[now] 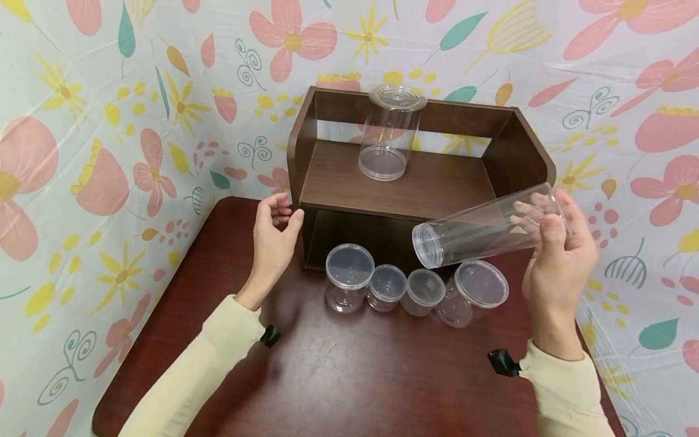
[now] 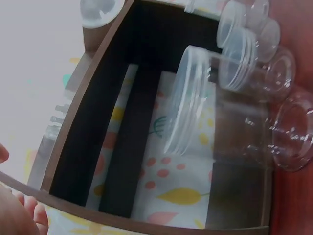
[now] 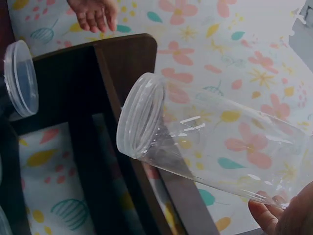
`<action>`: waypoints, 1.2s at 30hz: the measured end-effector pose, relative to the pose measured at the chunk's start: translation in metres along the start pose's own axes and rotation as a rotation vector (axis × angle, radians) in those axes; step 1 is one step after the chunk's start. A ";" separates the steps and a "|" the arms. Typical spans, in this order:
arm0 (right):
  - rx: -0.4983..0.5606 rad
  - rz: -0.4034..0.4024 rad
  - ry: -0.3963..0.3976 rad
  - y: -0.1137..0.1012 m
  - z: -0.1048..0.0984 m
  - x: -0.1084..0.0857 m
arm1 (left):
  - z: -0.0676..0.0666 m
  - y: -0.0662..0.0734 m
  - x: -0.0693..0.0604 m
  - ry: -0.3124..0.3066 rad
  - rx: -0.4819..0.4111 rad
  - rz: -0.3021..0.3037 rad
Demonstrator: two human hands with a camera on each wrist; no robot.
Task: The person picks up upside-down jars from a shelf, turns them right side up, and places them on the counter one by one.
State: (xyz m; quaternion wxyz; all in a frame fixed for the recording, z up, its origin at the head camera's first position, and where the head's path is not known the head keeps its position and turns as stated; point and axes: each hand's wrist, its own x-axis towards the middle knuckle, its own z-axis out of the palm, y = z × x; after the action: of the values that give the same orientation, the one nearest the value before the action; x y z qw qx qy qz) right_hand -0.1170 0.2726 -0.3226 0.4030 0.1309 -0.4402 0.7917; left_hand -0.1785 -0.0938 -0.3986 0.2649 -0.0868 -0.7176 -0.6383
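Observation:
My right hand [image 1: 562, 255] grips the base end of a tall clear jar [image 1: 480, 227], tilted with its lidded end pointing left and down, in front of the shelf's right side. In the right wrist view, fingers [image 3: 266, 213] curl at the bottom of that jar [image 3: 220, 142]. My left hand [image 1: 275, 237] holds nothing, beside the shelf's left edge, its fingers loosely bent and thumb apart. Part of the left hand [image 2: 19, 215] shows at the lower left of its wrist view.
A brown two-level shelf [image 1: 398, 182] stands at the back of the dark red table [image 1: 371, 376]. A large clear jar [image 1: 389, 133] stands on its upper level. Several smaller lidded jars, among them a wide one [image 1: 349, 279], line up before the lower opening.

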 end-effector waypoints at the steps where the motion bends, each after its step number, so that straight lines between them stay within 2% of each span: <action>1: 0.006 0.003 0.003 0.002 -0.001 -0.002 | 0.000 0.000 -0.004 -0.015 -0.007 0.004; 5: 0.045 0.025 -0.002 0.008 -0.002 -0.011 | 0.003 0.000 -0.017 -0.092 -0.022 0.012; 12: 0.019 0.066 -0.034 0.019 -0.004 -0.028 | 0.009 -0.001 -0.034 -0.232 -0.040 0.027; 16: 0.035 0.087 -0.039 0.025 -0.005 -0.037 | 0.012 -0.002 -0.039 -0.320 -0.037 0.026; 24: 0.040 0.122 -0.066 0.035 -0.002 -0.055 | 0.014 -0.003 -0.046 -0.474 -0.039 -0.026; 31: 0.039 0.164 -0.045 0.046 0.004 -0.070 | 0.015 -0.004 -0.051 -0.616 -0.083 -0.032; 36: 0.016 0.202 -0.033 0.055 0.007 -0.080 | 0.017 -0.005 -0.055 -0.696 -0.104 -0.034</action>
State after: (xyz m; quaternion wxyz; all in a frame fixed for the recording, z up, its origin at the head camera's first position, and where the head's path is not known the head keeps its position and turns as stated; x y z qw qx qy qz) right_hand -0.1081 0.2098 -0.3963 0.3129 0.1022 -0.4515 0.8293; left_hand -0.1391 -0.0668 -0.4304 -0.0111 -0.3005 -0.7328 -0.6104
